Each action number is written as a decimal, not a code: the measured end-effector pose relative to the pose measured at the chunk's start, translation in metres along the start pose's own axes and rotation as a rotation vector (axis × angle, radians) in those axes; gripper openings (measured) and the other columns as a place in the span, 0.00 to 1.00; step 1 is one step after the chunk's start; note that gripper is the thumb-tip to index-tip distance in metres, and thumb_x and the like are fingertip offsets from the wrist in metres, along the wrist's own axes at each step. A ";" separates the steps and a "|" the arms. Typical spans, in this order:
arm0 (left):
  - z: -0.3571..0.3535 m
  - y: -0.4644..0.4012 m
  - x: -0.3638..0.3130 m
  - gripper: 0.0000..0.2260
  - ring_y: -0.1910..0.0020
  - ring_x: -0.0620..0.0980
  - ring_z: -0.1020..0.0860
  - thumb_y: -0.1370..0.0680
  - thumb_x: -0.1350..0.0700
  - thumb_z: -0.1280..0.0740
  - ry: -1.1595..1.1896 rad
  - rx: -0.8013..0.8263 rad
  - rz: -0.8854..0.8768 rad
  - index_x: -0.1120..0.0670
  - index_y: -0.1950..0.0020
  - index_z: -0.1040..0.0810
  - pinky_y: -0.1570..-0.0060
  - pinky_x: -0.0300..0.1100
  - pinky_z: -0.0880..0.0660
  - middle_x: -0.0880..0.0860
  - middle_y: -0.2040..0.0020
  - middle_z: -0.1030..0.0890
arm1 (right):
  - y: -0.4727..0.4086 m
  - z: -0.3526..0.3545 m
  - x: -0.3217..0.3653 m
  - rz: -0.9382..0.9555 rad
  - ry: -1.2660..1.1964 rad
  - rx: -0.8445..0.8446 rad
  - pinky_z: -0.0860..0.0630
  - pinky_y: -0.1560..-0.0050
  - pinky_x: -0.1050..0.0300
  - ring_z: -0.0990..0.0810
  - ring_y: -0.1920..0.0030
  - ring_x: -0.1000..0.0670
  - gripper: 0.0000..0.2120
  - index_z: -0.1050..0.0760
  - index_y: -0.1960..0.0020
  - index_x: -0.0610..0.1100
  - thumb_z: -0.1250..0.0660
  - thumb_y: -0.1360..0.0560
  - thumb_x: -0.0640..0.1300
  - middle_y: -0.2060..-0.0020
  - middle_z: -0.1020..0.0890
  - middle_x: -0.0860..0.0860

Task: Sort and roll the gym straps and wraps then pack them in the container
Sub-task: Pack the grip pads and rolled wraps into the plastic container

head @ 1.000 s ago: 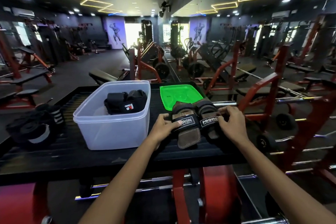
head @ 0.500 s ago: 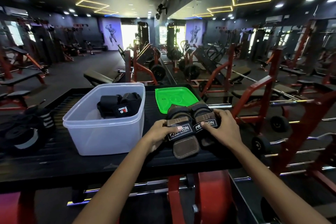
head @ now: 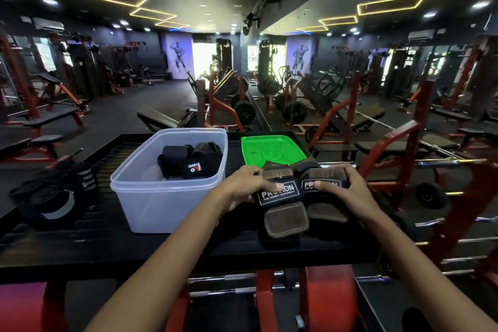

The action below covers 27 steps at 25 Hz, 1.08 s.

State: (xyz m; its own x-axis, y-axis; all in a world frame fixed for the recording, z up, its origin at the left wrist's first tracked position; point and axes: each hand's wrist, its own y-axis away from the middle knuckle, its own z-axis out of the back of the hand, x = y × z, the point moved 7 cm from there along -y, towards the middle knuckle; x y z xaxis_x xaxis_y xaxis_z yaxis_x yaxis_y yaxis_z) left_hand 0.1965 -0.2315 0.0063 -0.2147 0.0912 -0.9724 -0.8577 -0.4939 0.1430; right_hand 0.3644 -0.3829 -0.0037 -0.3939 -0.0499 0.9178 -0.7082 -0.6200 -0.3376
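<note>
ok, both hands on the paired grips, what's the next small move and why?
Probably lift the pair of black-and-brown leather lifting grips left into the clear plastic container. The left hand and right hand grip them side by side; the container is open, holding only one black wrap bundle.

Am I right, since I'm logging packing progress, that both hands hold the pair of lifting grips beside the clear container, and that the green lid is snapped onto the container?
Not quite. The head view shows the green lid lying flat on the black table, behind the lifting grips; the clear container stands open. The rest holds: left hand and right hand both grip the pair beside it.
</note>
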 end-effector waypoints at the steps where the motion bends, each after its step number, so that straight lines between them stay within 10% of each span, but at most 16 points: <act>1: 0.004 0.004 -0.013 0.09 0.52 0.49 0.22 0.28 0.62 0.26 -0.031 0.000 -0.026 0.57 0.49 0.21 0.58 0.41 0.31 0.54 0.52 0.18 | -0.003 0.000 0.010 0.009 -0.093 0.000 0.23 0.53 0.58 0.20 0.53 0.48 0.23 0.26 0.48 0.44 0.19 0.38 0.42 0.55 0.18 0.49; 8: 0.099 0.052 -0.092 0.11 0.59 0.45 0.25 0.28 0.66 0.29 -0.144 -0.128 -0.249 0.56 0.50 0.24 0.67 0.37 0.31 0.50 0.59 0.21 | -0.039 -0.057 0.115 0.184 -0.228 0.124 0.23 0.55 0.57 0.22 0.60 0.56 0.22 0.31 0.50 0.46 0.22 0.35 0.36 0.59 0.22 0.53; 17: 0.274 0.075 -0.054 0.16 0.54 0.51 0.23 0.35 0.60 0.23 -0.243 -0.363 -0.241 0.54 0.53 0.25 0.50 0.45 0.26 0.53 0.57 0.21 | -0.078 -0.218 0.179 0.296 -0.135 0.421 0.27 0.63 0.61 0.25 0.63 0.55 0.27 0.36 0.54 0.48 0.21 0.39 0.34 0.61 0.24 0.51; 27: 0.285 0.031 -0.036 0.15 0.55 0.46 0.31 0.25 0.58 0.29 -0.616 -0.138 -0.237 0.55 0.52 0.36 0.55 0.43 0.34 0.48 0.57 0.30 | -0.095 -0.260 0.131 0.114 0.126 0.545 0.32 0.64 0.55 0.30 0.65 0.50 0.30 0.37 0.57 0.47 0.18 0.45 0.39 0.67 0.28 0.48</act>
State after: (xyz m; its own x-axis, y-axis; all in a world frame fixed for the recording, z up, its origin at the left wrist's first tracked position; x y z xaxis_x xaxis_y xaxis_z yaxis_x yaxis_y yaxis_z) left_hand 0.0444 -0.0039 0.0980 -0.2905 0.6672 -0.6859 -0.8556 -0.5021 -0.1260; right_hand 0.2275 -0.1272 0.0945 -0.5404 -0.0676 0.8387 -0.2653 -0.9323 -0.2460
